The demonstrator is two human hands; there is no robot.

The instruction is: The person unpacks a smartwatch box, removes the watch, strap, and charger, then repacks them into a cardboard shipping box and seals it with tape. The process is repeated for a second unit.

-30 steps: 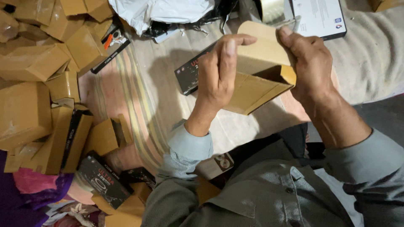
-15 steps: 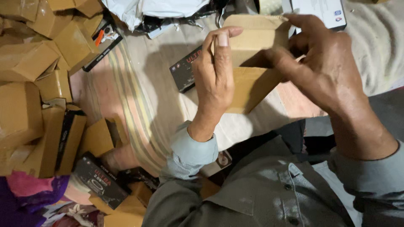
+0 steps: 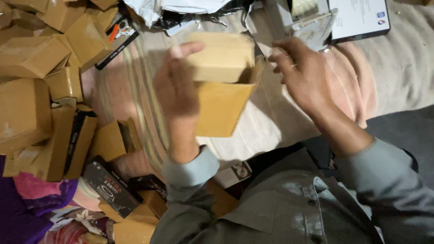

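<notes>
The left hand (image 3: pixel 177 92) grips a brown cardboard box (image 3: pixel 222 86) along its left side, fingers reaching up over the top flap and the thumb side blurred, so how firmly it closes cannot be told exactly; the box is clearly in its hold and raised above the striped cloth (image 3: pixel 135 90). The box's top flap is folded over the opening, and the body tilts down toward the person's grey shirt (image 3: pixel 289 208). The right hand (image 3: pixel 304 74) is at the box's upper right corner, fingers loosely curled; whether they touch the flap edge cannot be told, and the hand holds nothing else. To the left of the gripping hand lies a pile of similar cardboard boxes (image 3: pixel 31 81), with a black product box (image 3: pixel 110 187) below the left wrist. Beyond the right hand are a tape dispenser (image 3: pixel 302 16) and a white-faced tablet-shaped item (image 3: pixel 359 18).
</notes>
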